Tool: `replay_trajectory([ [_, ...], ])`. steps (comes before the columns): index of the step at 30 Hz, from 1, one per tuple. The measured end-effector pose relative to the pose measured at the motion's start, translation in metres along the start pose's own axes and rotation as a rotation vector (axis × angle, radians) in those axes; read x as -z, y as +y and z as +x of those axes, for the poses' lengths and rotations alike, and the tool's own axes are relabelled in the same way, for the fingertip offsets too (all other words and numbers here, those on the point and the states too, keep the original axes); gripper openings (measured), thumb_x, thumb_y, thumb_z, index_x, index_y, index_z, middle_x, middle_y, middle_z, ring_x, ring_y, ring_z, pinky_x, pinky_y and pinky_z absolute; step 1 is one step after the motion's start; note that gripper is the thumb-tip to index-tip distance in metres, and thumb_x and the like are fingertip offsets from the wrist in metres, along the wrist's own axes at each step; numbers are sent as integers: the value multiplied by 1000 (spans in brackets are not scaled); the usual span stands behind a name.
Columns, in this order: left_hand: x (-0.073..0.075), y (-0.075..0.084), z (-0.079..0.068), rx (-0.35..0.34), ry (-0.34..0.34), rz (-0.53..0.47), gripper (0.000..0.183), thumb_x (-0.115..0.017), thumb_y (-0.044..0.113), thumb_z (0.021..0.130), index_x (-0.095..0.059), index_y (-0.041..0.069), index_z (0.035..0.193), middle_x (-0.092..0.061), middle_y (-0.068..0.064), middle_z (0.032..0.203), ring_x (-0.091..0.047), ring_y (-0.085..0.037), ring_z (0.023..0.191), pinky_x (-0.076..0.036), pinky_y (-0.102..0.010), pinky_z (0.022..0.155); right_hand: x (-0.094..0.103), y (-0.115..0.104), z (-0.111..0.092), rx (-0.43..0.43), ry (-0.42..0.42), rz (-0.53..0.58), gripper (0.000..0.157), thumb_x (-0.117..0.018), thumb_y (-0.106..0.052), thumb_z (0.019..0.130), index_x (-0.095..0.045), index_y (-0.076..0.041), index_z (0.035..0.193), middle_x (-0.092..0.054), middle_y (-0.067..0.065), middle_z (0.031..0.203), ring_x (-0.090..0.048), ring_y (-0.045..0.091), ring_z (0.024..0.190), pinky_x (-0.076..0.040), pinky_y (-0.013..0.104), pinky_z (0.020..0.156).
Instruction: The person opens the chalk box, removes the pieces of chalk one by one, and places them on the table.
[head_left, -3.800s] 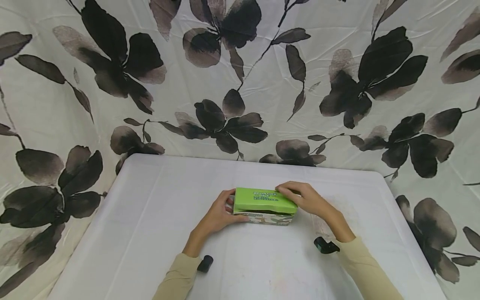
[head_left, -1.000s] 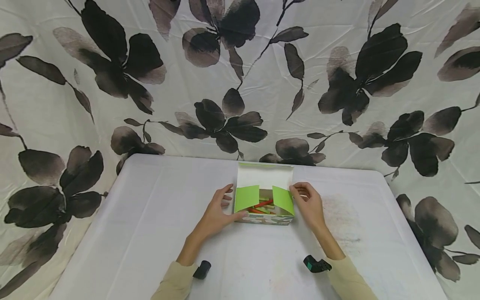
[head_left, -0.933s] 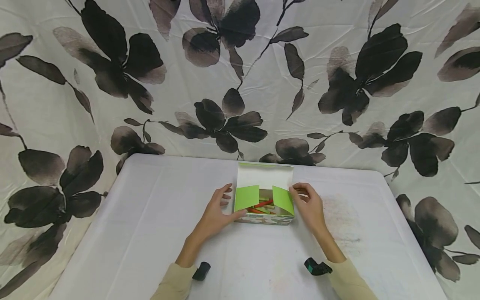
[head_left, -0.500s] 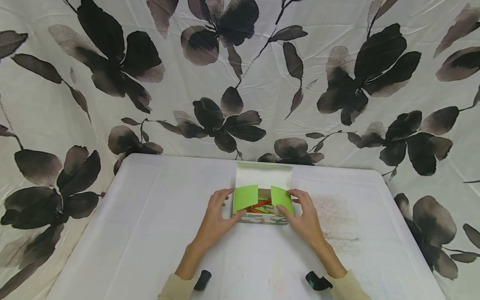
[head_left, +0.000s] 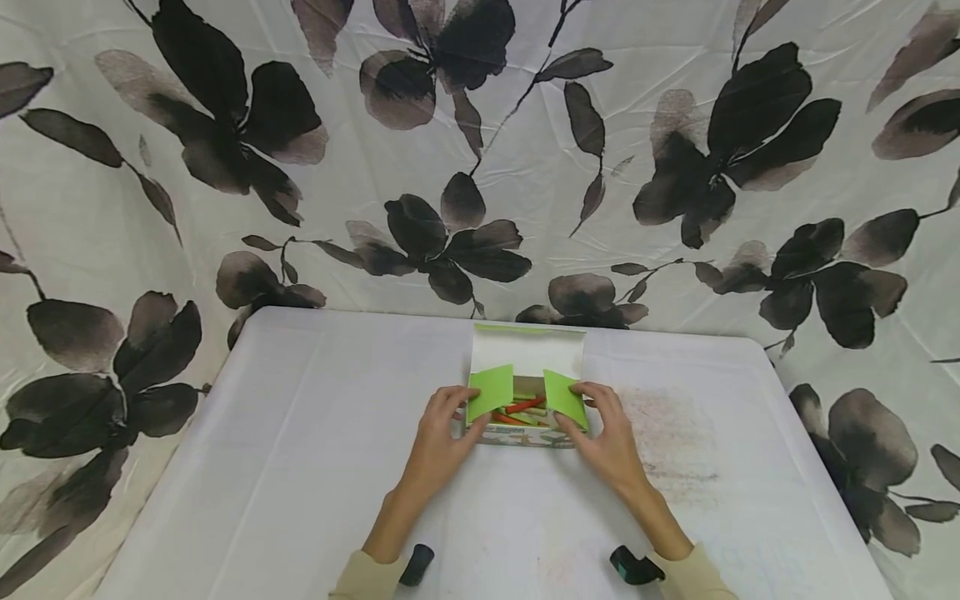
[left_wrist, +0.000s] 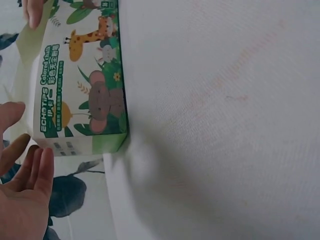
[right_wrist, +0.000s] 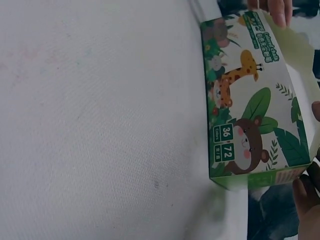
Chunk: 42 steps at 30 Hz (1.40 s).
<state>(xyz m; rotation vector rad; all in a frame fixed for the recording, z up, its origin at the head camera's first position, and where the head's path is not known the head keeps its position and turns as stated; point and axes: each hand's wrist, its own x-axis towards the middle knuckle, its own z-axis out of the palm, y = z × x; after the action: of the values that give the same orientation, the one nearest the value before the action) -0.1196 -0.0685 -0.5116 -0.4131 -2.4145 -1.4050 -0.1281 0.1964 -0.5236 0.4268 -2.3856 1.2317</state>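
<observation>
A green and white chalk box (head_left: pixel 525 437), printed with cartoon animals and "Colored chalk", stands on the table with its lid (head_left: pixel 528 348) raised at the back. Colored chalk sticks (head_left: pixel 527 406) in red, orange and pale green show in the gap between two green side flaps. My left hand (head_left: pixel 438 437) pinches the left flap (head_left: pixel 491 390) between thumb and fingers. At the other end, my right hand (head_left: pixel 611 437) pinches the right flap (head_left: pixel 564 396) in the same way. The left wrist view shows the box front (left_wrist: pixel 85 75), with left fingers (left_wrist: pixel 40 170) at its end.
The white table (head_left: pixel 315 467) surrounds the box, with reddish and dark smudges (head_left: pixel 678 450) to the right. A floral curtain (head_left: pixel 480 150) hangs behind the table's back edge. Each wrist carries a small black camera (head_left: pixel 636 567).
The lid has swung from closed to raised, uncovering the chalk. My right hand has come from the lid to the right flap. Lately both hands took the flaps, and the left flap has risen slightly.
</observation>
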Motion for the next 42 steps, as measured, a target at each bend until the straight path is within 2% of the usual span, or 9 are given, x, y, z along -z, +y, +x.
replay_trajectory([
  [6, 3, 0, -2, 9, 42, -26, 34, -80, 8, 90, -69, 1, 121, -66, -11, 117, -64, -22, 97, -58, -33, 79, 7, -2, 0, -79, -15, 113, 44, -81, -9, 90, -63, -5, 130, -62, 7, 127, -59, 24, 117, -51, 28, 97],
  [10, 5, -1, -4, 20, 87, -79, 29, -78, 7, 92, -70, 1, 119, -70, -11, 109, -67, -20, 91, -58, -30, 76, 12, -4, -1, -143, -19, 245, 44, -76, -4, 93, -60, -1, 134, -61, 14, 131, -57, 27, 121, -51, 25, 98],
  [15, 7, -3, -8, 77, 126, -148, 25, -77, 9, 94, -72, -1, 116, -72, -7, 100, -68, -16, 83, -58, -25, 72, 18, -2, -6, -262, -9, 399, 40, -69, 0, 97, -56, 5, 135, -60, 22, 130, -59, 24, 119, -51, 20, 96],
  [20, 8, -4, -12, 156, 134, -179, 24, -74, 10, 96, -71, -4, 115, -73, -7, 98, -69, -17, 83, -58, -25, 72, 25, 3, -14, -374, -14, 418, 33, -65, -10, 103, -58, 4, 132, -62, 19, 119, -65, 14, 106, -55, 24, 91],
  [26, 11, -4, -16, 256, 161, -223, 18, -71, 6, 97, -72, -5, 111, -74, -12, 96, -71, -20, 84, -59, -24, 75, 28, 9, -22, -402, -4, 421, 32, -58, -14, 107, -59, 9, 129, -68, 23, 109, -70, 13, 92, -60, 30, 82],
  [28, 11, -3, -17, 289, 172, -242, 18, -70, 6, 97, -72, -7, 109, -74, -13, 95, -72, -20, 83, -59, -23, 75, 28, 9, -24, -430, 5, 441, 32, -58, -15, 107, -60, 10, 126, -71, 18, 103, -70, 12, 90, -60, 30, 80],
  [33, 10, -4, -18, 382, 180, -319, 18, -68, 5, 99, -69, -11, 108, -73, -18, 94, -72, -23, 80, -59, -22, 71, 26, 7, -26, -536, 31, 497, 36, -60, -21, 106, -61, 10, 123, -73, 4, 95, -71, 12, 88, -60, 30, 80],
  [38, 9, -6, -19, 464, 169, -367, 17, -67, 5, 99, -69, -11, 104, -74, -19, 92, -73, -32, 78, -60, -28, 66, 22, 8, -28, -615, 53, 551, 40, -60, -26, 106, -59, 11, 121, -74, 3, 94, -73, 13, 88, -61, 32, 81],
  [42, 8, -8, -20, 536, 154, -408, 16, -66, 7, 100, -68, -9, 101, -75, -18, 91, -73, -36, 80, -60, -28, 68, 19, 10, -30, -663, 57, 587, 42, -58, -28, 107, -59, 11, 122, -76, 2, 93, -73, 13, 89, -60, 32, 82],
])
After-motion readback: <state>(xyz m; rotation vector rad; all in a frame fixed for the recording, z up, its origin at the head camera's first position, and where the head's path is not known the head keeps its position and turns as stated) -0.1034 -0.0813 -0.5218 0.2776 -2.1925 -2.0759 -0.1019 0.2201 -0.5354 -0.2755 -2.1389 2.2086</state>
